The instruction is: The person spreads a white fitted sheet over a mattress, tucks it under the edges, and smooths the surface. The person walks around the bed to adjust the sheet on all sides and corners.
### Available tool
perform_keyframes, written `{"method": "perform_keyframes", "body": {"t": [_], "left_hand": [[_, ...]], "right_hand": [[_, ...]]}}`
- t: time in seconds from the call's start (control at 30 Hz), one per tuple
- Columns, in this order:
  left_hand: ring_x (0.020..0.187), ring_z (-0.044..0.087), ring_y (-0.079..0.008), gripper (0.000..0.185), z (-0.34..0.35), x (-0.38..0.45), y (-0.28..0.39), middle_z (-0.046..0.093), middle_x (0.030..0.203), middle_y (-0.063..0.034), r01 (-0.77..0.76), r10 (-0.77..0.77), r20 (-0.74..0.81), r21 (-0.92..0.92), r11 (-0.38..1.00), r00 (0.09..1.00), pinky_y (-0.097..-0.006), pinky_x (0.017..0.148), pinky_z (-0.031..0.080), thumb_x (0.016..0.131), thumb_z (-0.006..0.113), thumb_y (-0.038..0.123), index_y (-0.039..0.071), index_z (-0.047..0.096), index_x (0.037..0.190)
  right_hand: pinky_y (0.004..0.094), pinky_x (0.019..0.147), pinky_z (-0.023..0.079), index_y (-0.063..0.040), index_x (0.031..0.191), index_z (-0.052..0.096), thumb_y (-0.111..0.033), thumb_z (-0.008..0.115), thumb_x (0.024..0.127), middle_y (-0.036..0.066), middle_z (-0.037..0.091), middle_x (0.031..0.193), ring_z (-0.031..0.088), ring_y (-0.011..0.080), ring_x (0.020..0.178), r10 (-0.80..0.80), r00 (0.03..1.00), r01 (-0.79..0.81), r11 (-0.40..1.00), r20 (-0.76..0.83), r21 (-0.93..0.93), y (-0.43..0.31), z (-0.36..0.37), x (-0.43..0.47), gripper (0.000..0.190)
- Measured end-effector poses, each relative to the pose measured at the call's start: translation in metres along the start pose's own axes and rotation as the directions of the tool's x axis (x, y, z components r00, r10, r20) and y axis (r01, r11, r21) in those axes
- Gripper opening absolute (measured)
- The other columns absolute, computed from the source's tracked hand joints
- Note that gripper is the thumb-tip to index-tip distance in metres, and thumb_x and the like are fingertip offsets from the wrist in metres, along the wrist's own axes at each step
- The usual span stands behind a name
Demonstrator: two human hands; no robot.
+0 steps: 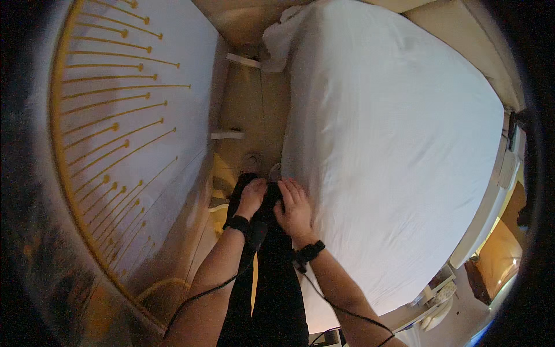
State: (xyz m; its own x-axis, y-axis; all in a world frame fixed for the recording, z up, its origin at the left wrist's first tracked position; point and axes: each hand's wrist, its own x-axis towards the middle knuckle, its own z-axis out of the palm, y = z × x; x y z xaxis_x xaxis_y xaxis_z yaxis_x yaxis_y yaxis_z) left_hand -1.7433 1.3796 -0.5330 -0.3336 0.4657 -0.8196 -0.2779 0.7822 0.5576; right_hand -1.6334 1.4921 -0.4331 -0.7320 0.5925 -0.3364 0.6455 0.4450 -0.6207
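My left hand [252,197] rests over one leg of my black trousers [277,277], low in front of me, its fingers partly hidden. Beside it my right hand [296,210] lies with fingers extended over the other thigh, close to the edge of a bed covered with a white sheet [399,152]. No object shows in either hand. Each wrist wears a black band, with a black cable running back along the forearm. Just past my hands, the tips of my shoes [251,161] show on the floor.
A pale panel [190,108] with gold lines ending in dots stands on the left. Tiled floor [243,99] runs between it and the bed, with two white bars [227,135] jutting in. At the lower right are a white shelf [416,316] and an orange-brown item [498,260].
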Motion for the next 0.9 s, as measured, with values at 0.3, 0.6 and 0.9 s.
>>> {"method": "perform_keyframes", "body": {"t": [0.3,0.6,0.9], "left_hand": [[0.116,0.053,-0.023,0.041,0.048,0.1,0.102,0.052,0.133,-0.0092,0.057,0.049,0.321,-0.313,0.948,0.946,-0.0338,0.1,0.039,0.097,0.049,0.025,0.005,0.048,0.133],[0.12,0.046,-0.0304,0.043,0.066,0.148,0.101,0.047,0.133,-0.015,0.044,0.095,0.231,-0.534,0.844,0.968,-0.0374,0.101,0.037,0.092,0.048,0.018,0.002,0.044,0.132],[0.1,0.057,-0.0296,0.031,0.062,0.189,0.099,0.061,0.101,-0.0178,-0.175,0.225,0.15,-0.29,0.941,0.963,-0.0385,0.088,0.044,0.088,0.048,0.02,-0.002,0.06,0.106]], "right_hand": [[0.0389,0.112,0.024,-0.004,0.143,0.027,-0.022,0.035,0.101,0.013,0.027,0.149,0.027,0.0247,0.138,0.627,0.763,-0.108,-0.113,0.155,0.988,0.085,0.098,0.011,0.046],[0.0378,0.095,0.039,-0.001,0.126,0.052,-0.028,0.047,0.096,0.02,0.056,0.121,0.052,0.03,0.111,0.662,0.748,-0.49,0.591,-0.039,0.641,0.111,0.118,0.035,0.04],[0.0392,0.09,0.042,0.001,0.124,0.053,-0.025,0.044,0.096,0.02,0.059,0.112,0.055,0.031,0.102,0.685,0.728,-0.628,0.655,0.02,0.421,0.107,0.128,0.045,0.039]]}}
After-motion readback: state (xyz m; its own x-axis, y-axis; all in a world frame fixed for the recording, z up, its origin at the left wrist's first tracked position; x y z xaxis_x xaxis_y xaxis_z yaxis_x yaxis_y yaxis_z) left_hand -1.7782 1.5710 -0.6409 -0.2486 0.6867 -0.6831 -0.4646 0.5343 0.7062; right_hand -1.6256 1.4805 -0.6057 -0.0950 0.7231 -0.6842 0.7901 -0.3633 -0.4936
